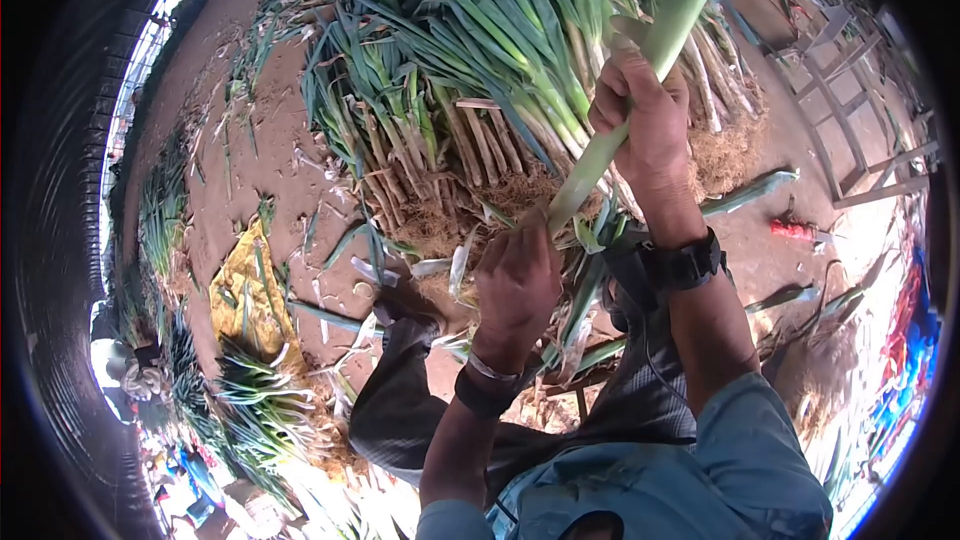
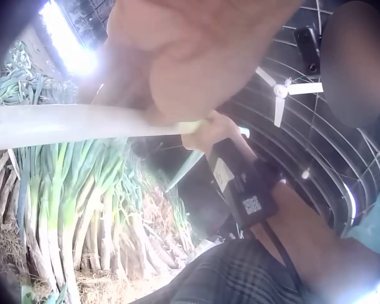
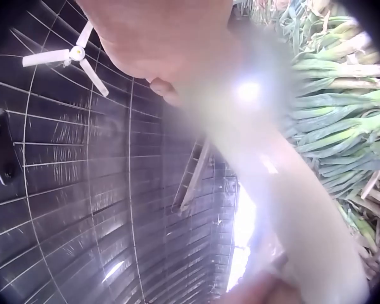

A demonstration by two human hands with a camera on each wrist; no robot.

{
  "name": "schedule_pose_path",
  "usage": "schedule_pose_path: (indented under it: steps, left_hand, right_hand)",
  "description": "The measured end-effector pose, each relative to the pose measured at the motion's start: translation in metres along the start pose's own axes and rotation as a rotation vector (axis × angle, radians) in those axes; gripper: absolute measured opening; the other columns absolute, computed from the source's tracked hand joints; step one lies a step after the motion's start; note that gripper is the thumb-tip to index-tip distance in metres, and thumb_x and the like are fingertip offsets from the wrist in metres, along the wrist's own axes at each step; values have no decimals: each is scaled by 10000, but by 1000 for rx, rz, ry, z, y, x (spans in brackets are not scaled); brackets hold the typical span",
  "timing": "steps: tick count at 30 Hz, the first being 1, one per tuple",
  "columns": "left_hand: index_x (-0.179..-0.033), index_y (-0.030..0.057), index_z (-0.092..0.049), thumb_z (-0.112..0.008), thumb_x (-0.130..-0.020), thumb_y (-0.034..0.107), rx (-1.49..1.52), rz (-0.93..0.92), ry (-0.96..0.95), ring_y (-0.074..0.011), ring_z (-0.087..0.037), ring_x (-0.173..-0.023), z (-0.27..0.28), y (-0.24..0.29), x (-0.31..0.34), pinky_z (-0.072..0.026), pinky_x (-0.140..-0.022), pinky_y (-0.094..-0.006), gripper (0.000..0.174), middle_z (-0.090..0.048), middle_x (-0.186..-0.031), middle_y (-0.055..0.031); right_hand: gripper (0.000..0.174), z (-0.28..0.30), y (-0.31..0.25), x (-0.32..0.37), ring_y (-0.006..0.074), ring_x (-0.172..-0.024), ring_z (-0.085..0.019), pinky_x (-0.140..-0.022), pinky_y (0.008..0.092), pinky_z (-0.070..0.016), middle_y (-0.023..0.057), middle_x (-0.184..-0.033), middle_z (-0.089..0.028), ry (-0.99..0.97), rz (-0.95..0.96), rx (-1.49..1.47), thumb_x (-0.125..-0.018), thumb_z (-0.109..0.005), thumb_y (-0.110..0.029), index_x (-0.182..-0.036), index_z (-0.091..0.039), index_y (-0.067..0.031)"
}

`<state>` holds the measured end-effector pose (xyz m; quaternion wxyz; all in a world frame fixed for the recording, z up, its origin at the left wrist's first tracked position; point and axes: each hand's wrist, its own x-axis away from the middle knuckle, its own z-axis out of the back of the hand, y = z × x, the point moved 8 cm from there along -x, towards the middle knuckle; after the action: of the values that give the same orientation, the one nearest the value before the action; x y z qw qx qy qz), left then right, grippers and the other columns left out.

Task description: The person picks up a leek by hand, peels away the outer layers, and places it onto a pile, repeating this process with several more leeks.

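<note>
A thick leek (image 1: 590, 172) runs diagonally between both hands, its pale stalk low and its green top up at the right. My right hand (image 1: 648, 120) grips it around the upper stalk, with a small flat brownish shape showing beside the knuckles. Lower down, my left hand (image 1: 518, 280) pinches the pale end, where the root tip is hidden by the fingers. In the left wrist view the white stalk (image 2: 63, 125) passes under the blurred left hand (image 2: 196, 57). The right wrist view shows the glossy stalk (image 3: 310, 215) below the right hand (image 3: 158, 38).
A large heap of leeks (image 1: 500, 50) with roots lies in front on the earth floor. A yellow sack (image 1: 248, 285) and trimmed leeks (image 1: 265, 390) lie at left. On the right are a wooden frame (image 1: 850, 110) and a red-handled tool (image 1: 795, 230). Loose leaves litter the ground.
</note>
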<state>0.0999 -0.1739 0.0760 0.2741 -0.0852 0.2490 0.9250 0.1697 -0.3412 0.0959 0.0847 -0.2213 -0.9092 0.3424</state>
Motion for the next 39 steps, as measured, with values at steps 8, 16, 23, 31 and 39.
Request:
schedule_pose_path:
  steps: [8, 16, 23, 31, 39]
  left_hand:
    - [-1016, -15, -533, -514, -894, 168, 1203, 458, 288, -219, -595, -698, 9, -89, 42, -485, -637, -330, 221, -617, -826, -122]
    - [-1093, -4, -534, -624, -808, 127, 48, 57, 148, -308, -588, -787, 38, -4, 13, -482, -683, -392, 326, -615, -922, -154]
    - [-994, 15, -570, -588, -821, 97, -52, 23, 6, -296, -598, -676, 27, 5, 8, -466, -591, -375, 192, -605, -783, -146]
    - [-958, 16, -576, -472, -909, 181, 892, 606, 169, -199, -622, -663, -7, -92, 41, -496, -638, -340, 201, -636, -792, -107]
    - [-901, 118, -500, -447, -929, 267, 1464, 943, 586, -39, -225, -441, 92, -177, 170, -213, -389, -197, 161, -267, -568, 78]
  right_hand:
    - [230, 9, -12, -8, 34, -447, -300, -398, 197, -244, -73, -587, -357, -52, 6, -101, -874, -540, -142, -1086, -484, -71]
    - [231, 5, 4, -4, 46, -466, -328, -423, 198, -283, -62, -598, -338, -42, -25, -139, -884, -526, -154, -1085, -457, -64]
    - [219, 4, -5, 1, 45, -449, -330, -397, 194, -273, -55, -603, -371, -50, 8, -97, -877, -534, -155, -1074, -484, -73]
    - [201, -15, -11, 3, 30, -407, -304, -354, 190, -258, -69, -588, -386, -264, 29, -181, -915, -457, -162, -1092, -509, -81]
    - [198, 10, -30, -21, 39, -418, -300, -363, 187, -299, -59, -588, -367, -345, 24, -415, -947, -405, -155, -1082, -499, -45]
